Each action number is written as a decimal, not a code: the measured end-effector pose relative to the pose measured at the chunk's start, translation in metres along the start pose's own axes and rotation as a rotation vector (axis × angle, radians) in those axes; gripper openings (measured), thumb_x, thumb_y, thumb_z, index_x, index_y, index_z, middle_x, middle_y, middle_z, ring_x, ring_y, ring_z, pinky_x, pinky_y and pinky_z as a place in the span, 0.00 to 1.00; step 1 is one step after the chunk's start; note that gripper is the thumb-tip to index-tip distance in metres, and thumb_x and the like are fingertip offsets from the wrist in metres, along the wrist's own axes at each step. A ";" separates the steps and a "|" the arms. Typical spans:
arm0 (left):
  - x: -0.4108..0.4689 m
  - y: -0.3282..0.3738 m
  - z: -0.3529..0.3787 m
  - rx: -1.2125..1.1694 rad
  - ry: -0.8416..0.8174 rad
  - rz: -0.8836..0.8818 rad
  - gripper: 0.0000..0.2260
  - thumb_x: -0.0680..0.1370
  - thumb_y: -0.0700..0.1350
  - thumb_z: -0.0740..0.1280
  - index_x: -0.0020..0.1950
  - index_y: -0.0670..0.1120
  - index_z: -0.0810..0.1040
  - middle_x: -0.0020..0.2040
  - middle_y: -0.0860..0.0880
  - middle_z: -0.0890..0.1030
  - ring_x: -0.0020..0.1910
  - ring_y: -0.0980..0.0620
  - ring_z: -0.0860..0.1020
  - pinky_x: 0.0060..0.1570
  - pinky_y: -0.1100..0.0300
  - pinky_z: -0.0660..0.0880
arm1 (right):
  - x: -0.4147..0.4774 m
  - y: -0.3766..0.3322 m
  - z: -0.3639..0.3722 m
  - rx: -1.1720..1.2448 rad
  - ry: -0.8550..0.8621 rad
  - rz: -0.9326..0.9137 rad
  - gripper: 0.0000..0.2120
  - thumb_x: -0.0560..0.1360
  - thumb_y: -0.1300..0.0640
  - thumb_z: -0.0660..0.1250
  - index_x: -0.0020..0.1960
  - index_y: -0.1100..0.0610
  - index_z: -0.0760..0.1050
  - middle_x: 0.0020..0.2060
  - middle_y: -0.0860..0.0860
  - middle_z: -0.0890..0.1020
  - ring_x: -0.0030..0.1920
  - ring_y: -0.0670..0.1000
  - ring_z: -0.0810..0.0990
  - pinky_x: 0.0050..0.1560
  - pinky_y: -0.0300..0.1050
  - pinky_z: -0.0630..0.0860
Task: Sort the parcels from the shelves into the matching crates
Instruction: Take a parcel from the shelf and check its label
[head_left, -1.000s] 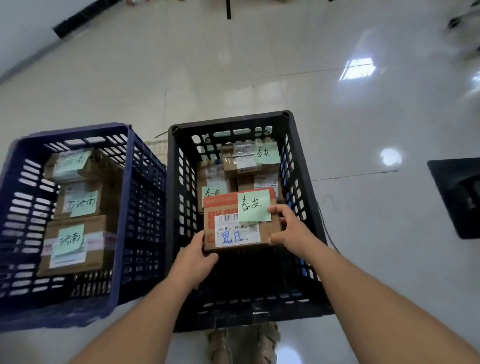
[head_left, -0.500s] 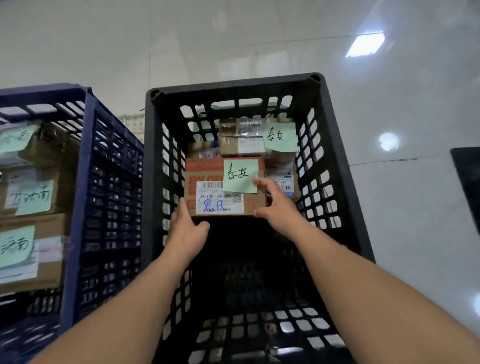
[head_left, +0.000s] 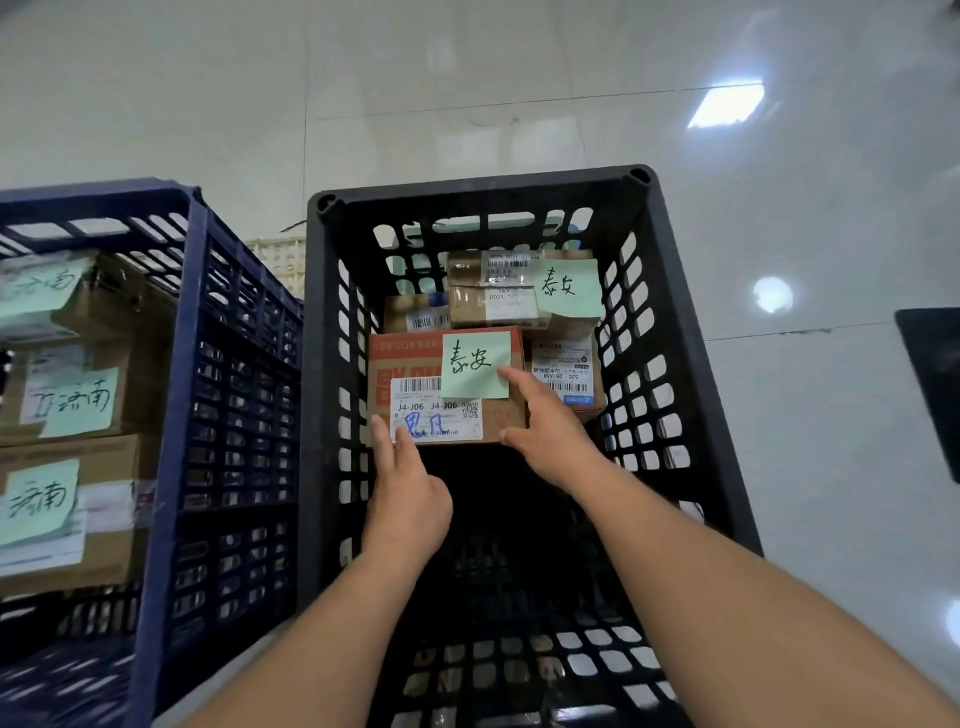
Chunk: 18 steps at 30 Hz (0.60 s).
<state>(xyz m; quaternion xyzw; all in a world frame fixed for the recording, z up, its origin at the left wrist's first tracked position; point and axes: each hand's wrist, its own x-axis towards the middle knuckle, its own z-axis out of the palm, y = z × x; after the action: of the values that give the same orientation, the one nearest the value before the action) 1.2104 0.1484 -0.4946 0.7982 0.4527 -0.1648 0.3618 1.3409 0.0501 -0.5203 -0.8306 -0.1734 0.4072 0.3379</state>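
Both hands reach down into the black crate (head_left: 478, 189) and meet the red-and-brown parcel (head_left: 410, 371) at its near edge. On the left, the left hand (head_left: 410, 493) has straight fingers laid close together, their tips touching the parcel's near left corner beside the white shipping label (head_left: 436, 410); it curls round nothing. On the right, the right hand (head_left: 545, 431) is spread wide over the parcel's right end, forefinger lying flat on the top face just under the green note (head_left: 475, 364), thumb against the near edge. Neither forearm touches the crate's walls or rim.

That parcel lies flat in the far half of the black crate, its left end close to the slotted left wall. Its right end sits against a labelled parcel (head_left: 563, 374), and its far edge meets two more, a small one (head_left: 410, 312) and a taped one (head_left: 493, 306) with its own green note. Between the parcel's near edge and the near wall the crate's dark mesh bottom (head_left: 519, 649) lies bare, and this is where both arms come in.

Just beside the black crate, on the left, stands the blue crate (head_left: 171, 415), holding brown parcels (head_left: 104, 519) with green notes. The two crates nearly touch at the near end, with a narrow gap farther off. Glossy pale floor (head_left: 519, 78) surrounds them.
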 end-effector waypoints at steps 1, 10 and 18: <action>0.001 0.000 -0.002 0.005 -0.006 0.010 0.29 0.80 0.36 0.55 0.78 0.41 0.45 0.78 0.48 0.36 0.74 0.44 0.57 0.67 0.56 0.60 | 0.001 -0.001 0.001 -0.017 -0.005 -0.005 0.36 0.75 0.67 0.67 0.75 0.44 0.58 0.74 0.48 0.61 0.73 0.49 0.61 0.73 0.44 0.59; -0.021 -0.002 -0.033 0.025 -0.051 0.058 0.28 0.80 0.42 0.57 0.78 0.47 0.51 0.79 0.49 0.49 0.77 0.51 0.52 0.72 0.55 0.55 | -0.036 -0.022 -0.011 -0.281 0.011 0.044 0.34 0.77 0.64 0.63 0.77 0.48 0.54 0.76 0.53 0.55 0.75 0.54 0.56 0.71 0.49 0.61; -0.087 0.028 -0.092 0.166 0.012 0.158 0.28 0.81 0.48 0.58 0.78 0.47 0.51 0.79 0.48 0.52 0.76 0.49 0.54 0.73 0.52 0.57 | -0.119 -0.086 -0.033 -0.572 0.048 -0.062 0.23 0.78 0.60 0.59 0.72 0.55 0.64 0.70 0.53 0.63 0.69 0.55 0.64 0.60 0.52 0.72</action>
<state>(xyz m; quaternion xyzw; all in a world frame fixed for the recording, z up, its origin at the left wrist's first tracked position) 1.1813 0.1531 -0.3681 0.8595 0.3754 -0.1679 0.3037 1.2935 0.0298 -0.3787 -0.8960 -0.2984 0.3113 0.1061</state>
